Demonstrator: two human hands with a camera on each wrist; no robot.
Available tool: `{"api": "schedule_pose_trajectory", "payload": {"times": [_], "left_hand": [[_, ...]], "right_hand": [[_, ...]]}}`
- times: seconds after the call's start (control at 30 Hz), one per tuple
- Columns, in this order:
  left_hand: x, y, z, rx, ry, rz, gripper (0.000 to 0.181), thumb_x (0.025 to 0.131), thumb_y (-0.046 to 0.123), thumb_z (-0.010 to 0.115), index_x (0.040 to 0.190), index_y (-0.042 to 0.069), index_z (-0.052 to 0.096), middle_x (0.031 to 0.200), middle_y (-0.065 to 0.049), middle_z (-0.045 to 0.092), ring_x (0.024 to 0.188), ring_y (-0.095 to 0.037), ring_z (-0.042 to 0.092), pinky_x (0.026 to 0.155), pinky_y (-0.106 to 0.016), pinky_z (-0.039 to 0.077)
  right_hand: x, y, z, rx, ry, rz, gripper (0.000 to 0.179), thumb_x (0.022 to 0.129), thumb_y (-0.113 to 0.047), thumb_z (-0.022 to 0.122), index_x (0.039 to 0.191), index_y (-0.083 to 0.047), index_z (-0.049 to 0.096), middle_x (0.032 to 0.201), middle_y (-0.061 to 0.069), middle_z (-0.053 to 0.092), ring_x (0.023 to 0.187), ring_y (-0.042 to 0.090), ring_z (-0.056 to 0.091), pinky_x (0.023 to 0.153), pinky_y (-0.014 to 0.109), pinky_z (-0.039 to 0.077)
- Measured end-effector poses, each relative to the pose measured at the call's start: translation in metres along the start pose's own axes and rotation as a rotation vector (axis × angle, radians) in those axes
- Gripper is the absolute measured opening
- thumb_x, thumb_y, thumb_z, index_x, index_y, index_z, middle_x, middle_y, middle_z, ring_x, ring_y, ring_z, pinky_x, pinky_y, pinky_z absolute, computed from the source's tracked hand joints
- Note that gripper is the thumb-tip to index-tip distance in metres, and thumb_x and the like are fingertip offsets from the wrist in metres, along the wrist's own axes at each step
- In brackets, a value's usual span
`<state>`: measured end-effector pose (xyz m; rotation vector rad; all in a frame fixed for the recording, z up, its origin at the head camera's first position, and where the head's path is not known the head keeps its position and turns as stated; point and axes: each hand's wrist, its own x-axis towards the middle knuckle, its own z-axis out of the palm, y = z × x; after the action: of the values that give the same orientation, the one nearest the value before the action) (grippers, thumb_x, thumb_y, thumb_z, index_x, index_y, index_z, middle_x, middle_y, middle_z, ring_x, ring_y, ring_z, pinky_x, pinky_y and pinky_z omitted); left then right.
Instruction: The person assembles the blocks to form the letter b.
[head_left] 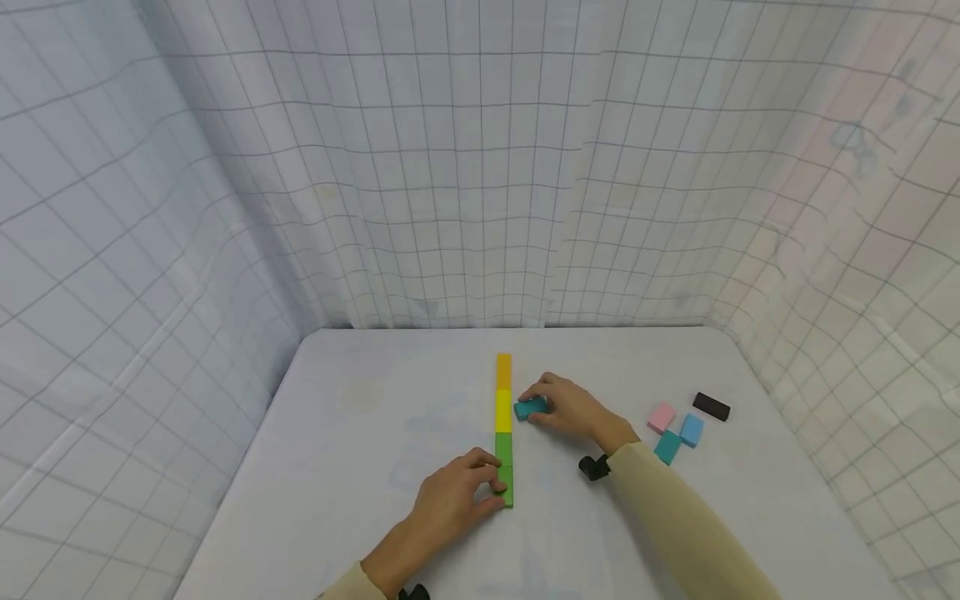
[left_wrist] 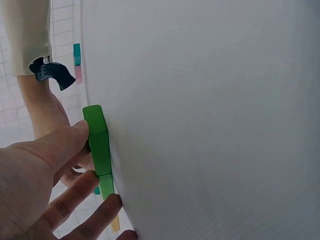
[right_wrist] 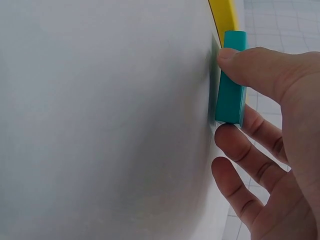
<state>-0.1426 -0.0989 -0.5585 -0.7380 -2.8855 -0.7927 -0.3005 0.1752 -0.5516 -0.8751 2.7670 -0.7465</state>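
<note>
A straight row of blocks runs away from me in the head view: two green blocks (head_left: 504, 450) nearest, then a yellow block (head_left: 503, 412) and an orange block (head_left: 504, 372). My left hand (head_left: 455, 492) rests its thumb and fingertips against the near green block (left_wrist: 100, 150), fingers slightly bent. Just right of the yellow block, my right hand (head_left: 573, 407) pinches a teal block (head_left: 530, 407) between thumb and fingers. In the right wrist view that teal block (right_wrist: 231, 95) is held at the thumb, with the other fingers spread below it.
To the right lie a pink block (head_left: 662, 417), a light blue block (head_left: 692, 430), a second teal block (head_left: 667, 447) and a black block (head_left: 711, 406). Grid-patterned white curtains (head_left: 450, 167) surround the white table (head_left: 360, 417) at the back and sides.
</note>
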Motion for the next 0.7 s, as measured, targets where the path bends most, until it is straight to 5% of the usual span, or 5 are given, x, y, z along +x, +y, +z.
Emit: {"api": "schedule_pose_trajectory", "payload": {"times": [0.7], "left_hand": [[0.0010,-0.0009,0.0004,0.010,0.005,0.007,0.015,0.094,0.029,0.101,0.099,0.029,0.086,0.135,0.007,0.080,0.113,-0.018,0.082,0.080,-0.028,0.065]], "right_hand": [[0.0035,0.0022,0.0057,0.013,-0.001,-0.011,0.034,0.108,-0.027,0.088,0.142,-0.024,0.083,0.129,0.000,0.071,0.099,0.011,0.060,0.093,0.031,0.054]]}}
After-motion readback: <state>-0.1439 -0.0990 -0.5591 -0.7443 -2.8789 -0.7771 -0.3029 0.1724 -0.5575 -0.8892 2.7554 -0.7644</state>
